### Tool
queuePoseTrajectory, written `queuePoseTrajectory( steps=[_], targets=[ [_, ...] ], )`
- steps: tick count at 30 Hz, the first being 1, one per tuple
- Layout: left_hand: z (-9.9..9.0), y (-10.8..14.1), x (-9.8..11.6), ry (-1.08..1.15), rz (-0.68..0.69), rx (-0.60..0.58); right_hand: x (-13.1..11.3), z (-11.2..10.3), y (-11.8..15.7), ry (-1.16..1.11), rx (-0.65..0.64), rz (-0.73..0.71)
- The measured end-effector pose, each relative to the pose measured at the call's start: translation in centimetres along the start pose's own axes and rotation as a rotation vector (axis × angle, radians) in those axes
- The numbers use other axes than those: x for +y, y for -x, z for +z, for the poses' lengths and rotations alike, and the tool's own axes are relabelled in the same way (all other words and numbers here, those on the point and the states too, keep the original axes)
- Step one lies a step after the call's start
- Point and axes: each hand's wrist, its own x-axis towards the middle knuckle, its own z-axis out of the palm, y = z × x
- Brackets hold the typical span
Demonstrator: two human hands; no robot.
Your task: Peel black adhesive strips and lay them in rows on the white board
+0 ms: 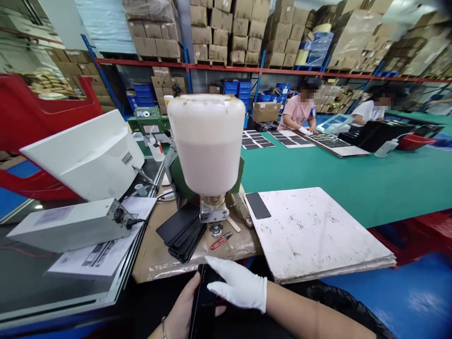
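Observation:
My bare left hand (183,306) is wrapped round a black flat rectangular piece (202,306) at the bottom middle, near the bench edge; a bracelet circles the wrist. In a white glove, my right hand (238,284) lies against the upper part of that piece, its fingers stretched out and the thumb apart. Just beyond, a fanned pile of similar black pieces (183,233) lies on the brown covered bench top (155,261). Red-handled thread snips (221,240) are beside the pile. Above them stands a machine's metal head (214,212) under a cloudy plastic tank (207,146) of pale liquid.
A stack of stained white boards (318,240) is at right, with one dark piece (259,205) on its corner. Grey-white equipment boxes (70,226) stand left. Across the green table (282,169) two people work near boards of dark pieces (257,140). A red stool (423,235) sits below.

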Motion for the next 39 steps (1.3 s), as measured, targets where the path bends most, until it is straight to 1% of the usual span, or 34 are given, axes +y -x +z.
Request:
queuePoseTrajectory(
  steps=[2,4,6,8,9,10,11,12,14,15,17,19,20,21,22,23,24,25,27,28,29,31,32,34,36,39],
  targets=[
    [-0.2,0.5,-0.2,0.010,-0.025,0.032,0.1,-0.2,0.5,-0.018,0.028,0.009],
    [-0.4,0.7,-0.2,0.039,-0.058,0.014,-0.1,-0.8,1.1,-0.019,0.086,0.053],
    [-0.6,0.8,0.3,0.077,-0.001,-0.033,-0.4,-1.9,1.9,-0.061,0.095,0.169],
    [-0.8,1.0,1.5,0.098,0.132,-0.119,-0.4,-3.7,2.8,-0.162,0.113,0.284],
    [-0.8,1.0,2.2,0.102,0.215,-0.165,-0.3,-4.7,3.2,-0.221,0.156,0.295],
    [-0.7,0.9,3.1,0.097,0.284,-0.207,-0.2,-5.7,3.7,-0.274,0.236,0.266],
    [-0.5,0.8,3.9,0.075,0.330,-0.252,0.0,-6.6,4.0,-0.307,0.347,0.207],
    [-0.2,0.6,4.6,0.027,0.344,-0.299,0.2,-7.3,4.4,-0.318,0.462,0.137],
    [0.7,0.0,5.6,-0.140,0.292,-0.416,0.7,-8.2,4.9,-0.284,0.637,0.020],
    [1.2,-0.3,5.8,-0.248,0.264,-0.463,0.9,-8.3,5.1,-0.235,0.690,-0.018],
    [2.6,-0.7,5.8,-0.432,0.259,-0.502,1.2,-8.2,5.5,-0.120,0.714,-0.073],
    [4.3,-0.6,5.6,-0.529,0.310,-0.456,1.5,-8.1,5.9,-0.060,0.719,-0.094],
    [5.2,-0.4,5.6,-0.560,0.325,-0.425,1.5,-8.1,6.0,-0.068,0.757,-0.067],
    [6.2,-0.2,5.7,-0.586,0.331,-0.400,1.5,-8.2,6.1,-0.112,0.819,-0.008],
    [7.1,0.0,5.8,-0.607,0.340,-0.374,1.5,-8.5,6.1,-0.197,0.886,0.071],
    [8.0,0.2,6.0,-0.626,0.350,-0.342,1.4,-8.8,6.1,-0.320,0.925,0.162],
    [8.9,0.3,6.2,-0.636,0.359,-0.312,1.3,-9.1,6.1,-0.473,0.916,0.254],
    [9.7,0.4,6.3,-0.632,0.366,-0.288,1.1,-9.4,6.0,-0.635,0.856,0.340],
    [10.9,0.4,6.5,-0.608,0.377,-0.251,0.7,-9.8,5.8,-0.892,0.684,0.472],
    [11.2,0.3,6.5,-0.596,0.384,-0.238,0.5,-9.8,5.6,-0.968,0.626,0.519],
    [11.4,0.3,6.5,-0.585,0.395,-0.229,0.2,-9.8,5.3,-1.014,0.595,0.550],
    [11.1,0.6,6.7,-0.572,0.419,-0.214,-0.5,-9.4,4.5,-1.058,0.565,0.554],
    [10.6,0.9,7.0,-0.575,0.424,-0.205,-0.9,-9.1,3.9,-1.066,0.544,0.538],
    [9.0,2.0,7.9,-0.591,0.433,-0.172,-2.0,-8.1,2.4,-1.060,0.495,0.504],
    [6.7,3.6,9.2,-0.591,0.468,-0.109,-3.2,-6.7,0.4,-1.049,0.446,0.463],
    [3.1,6.6,11.2,-0.527,0.556,0.008,-5.3,-4.3,-3.0,-1.065,0.308,0.378]
  ],
)
